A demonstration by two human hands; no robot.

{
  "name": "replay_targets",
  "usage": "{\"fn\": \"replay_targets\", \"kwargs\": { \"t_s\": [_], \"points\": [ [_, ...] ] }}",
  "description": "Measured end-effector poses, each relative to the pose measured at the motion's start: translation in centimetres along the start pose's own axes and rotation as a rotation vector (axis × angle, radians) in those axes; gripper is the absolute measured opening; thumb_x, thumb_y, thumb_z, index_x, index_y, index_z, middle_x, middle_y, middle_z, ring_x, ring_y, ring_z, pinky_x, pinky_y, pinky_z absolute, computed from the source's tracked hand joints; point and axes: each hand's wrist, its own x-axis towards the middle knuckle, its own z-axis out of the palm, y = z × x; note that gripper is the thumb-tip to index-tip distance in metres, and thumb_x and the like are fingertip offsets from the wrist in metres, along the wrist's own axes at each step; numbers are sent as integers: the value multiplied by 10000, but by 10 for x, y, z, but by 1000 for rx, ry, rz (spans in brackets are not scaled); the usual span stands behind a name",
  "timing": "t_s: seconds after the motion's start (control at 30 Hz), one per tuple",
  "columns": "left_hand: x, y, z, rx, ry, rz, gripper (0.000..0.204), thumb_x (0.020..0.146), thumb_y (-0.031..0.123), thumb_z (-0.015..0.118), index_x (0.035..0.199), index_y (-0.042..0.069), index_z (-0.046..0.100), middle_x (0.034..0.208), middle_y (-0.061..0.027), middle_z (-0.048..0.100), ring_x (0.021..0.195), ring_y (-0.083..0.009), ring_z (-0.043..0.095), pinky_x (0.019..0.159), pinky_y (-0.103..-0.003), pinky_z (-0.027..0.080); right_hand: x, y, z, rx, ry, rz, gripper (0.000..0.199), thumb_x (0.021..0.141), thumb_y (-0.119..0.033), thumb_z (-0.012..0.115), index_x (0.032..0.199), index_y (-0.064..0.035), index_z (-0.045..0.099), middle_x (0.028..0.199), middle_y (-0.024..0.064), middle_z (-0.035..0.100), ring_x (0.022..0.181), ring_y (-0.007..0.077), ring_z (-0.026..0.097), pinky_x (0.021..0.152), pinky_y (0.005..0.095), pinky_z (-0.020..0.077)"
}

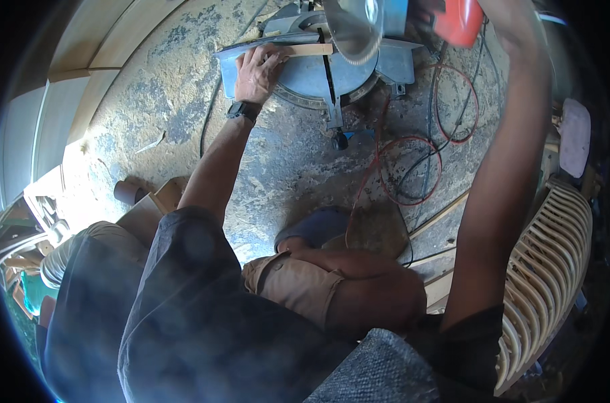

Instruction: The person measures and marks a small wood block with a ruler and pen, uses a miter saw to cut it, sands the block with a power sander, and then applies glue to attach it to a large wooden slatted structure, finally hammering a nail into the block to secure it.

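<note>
Pale wood [312,50], a short strip, lies on the saw base [298,84] along the fence [295,39], right end across the slot [329,77]; left hand [256,70] is clamped on its left part, fingers bent over it; right hand [505,20] is up at the red handle [461,25], blurred and cut by the top edge, can't tell if that grip is closed; wood should be light and stiff, probably not slippery, edges may splinter; best hold is the left end, pressed down and back to the fence, fingers well clear of slot and blade [359,33].
</note>
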Motion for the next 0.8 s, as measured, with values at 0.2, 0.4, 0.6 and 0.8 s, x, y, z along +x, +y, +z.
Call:
{"fn": "replay_targets", "kwargs": {
  "t_s": [0.2,0.4,0.6,0.8],
  "points": [
    [5,-2,12,-27,22,-13,248,858,195,789,1083,297,780,997,47,654,966,-215,623,839,-374,516,-10,-36,26,395,204,281,359,965,-329,686,1153,-36,600,893,97,663,701,182,654,586,339,554],
    [8,2,13,21,60,0,196,853,217,799,1042,271,799,948,27,649,918,-230,616,819,-366,529,-80,-39,32,426,295,271,352,970,-262,680,1214,-44,550,848,67,649,580,147,613,537,305,515],
    [4,-1,17,28,93,1,188,878,272,786,1064,250,795,955,7,653,918,-249,606,830,-377,524,-123,-37,60,501,435,302,311,973,-157,675,1231,-48,541,846,37,619,616,95,589,539,257,496],
    [5,1,20,30,103,-9,229,876,323,782,1096,256,782,986,8,637,940,-249,599,847,-403,522,-135,-28,68,535,481,267,321,977,-158,678,1245,-45,543,866,33,620,628,88,582,562,251,499]
  ]
}}
